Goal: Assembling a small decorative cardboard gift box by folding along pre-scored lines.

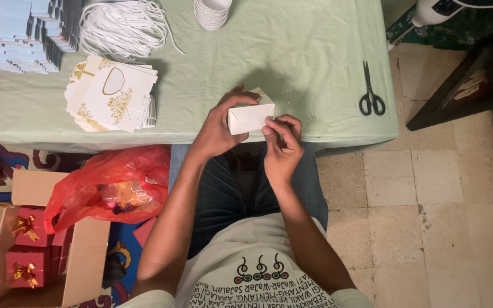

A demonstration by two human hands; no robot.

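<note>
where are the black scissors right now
In the head view, the black-handled metal scissors lie on the pale green tablecloth near its right edge, right of the small white paper box.

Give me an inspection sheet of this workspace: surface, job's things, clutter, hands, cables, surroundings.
Surface: table under a pale green cloth, wrinkled, edge toward the person.
Job's things: small white paper box, held above the table edge; stack of flat white cards with gold print; pile of white cords.
Clutter: black scissors, lying closed; stack of white cups; pale blue flat packs.
Hands: left hand grips the box's left side; right hand pinches its right end.
Cables: nothing seen for certain.
Surroundings: tiled floor; red plastic bag; cardboard carton with red boxes bearing gold bows; dark furniture.
</note>
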